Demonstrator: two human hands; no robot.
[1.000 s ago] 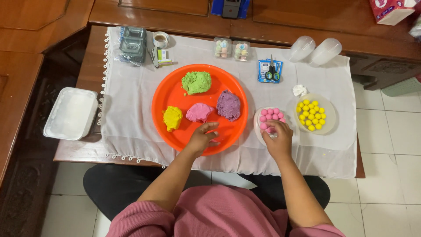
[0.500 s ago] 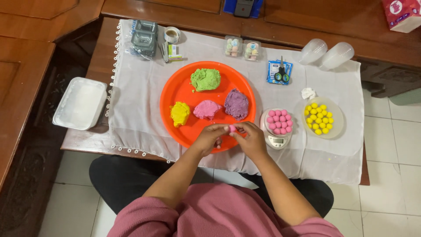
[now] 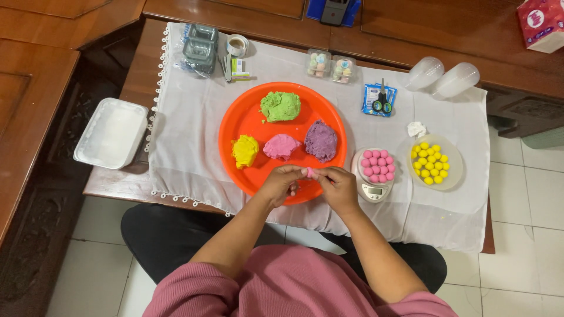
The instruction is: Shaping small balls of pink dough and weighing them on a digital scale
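Overhead view of two hands meeting above the near rim of an orange tray point(image 3: 235, 126). The left hand point(image 3: 284, 183) and the right hand point(image 3: 336, 186) are both closed in a fingertip pinch on one small pink dough piece point(image 3: 309, 172), which is held between them in the air, just above the tray's 6 o'clock edge. On the tray, the pink dough lump point(image 3: 281, 146) lies at 12 o'clock from the hands, with a yellow dough lump point(image 3: 245, 150) at 10 o'clock, a purple dough lump point(image 3: 321, 141) at 1 o'clock and a green dough lump point(image 3: 280, 106) farther off at 12 o'clock. At 3 o'clock from the hands a small scale point(image 3: 374, 189) carries a dish of pink balls point(image 3: 378, 166); beyond it, also toward 3 o'clock, stands a dish of yellow balls point(image 3: 432, 162). All rest on a white cloth point(image 3: 188, 135) over the wooden worktop point(image 3: 141, 70). Probable risks: the piece is soft and held only at the fingertips, so uneven pressure may tear or flatten it; since it hangs near the tray's edge, a slip may send it onto the cloth or the person's lap; the right forearm passes close to the scale, and a sideways sweep may jostle the pink balls out of their dish.
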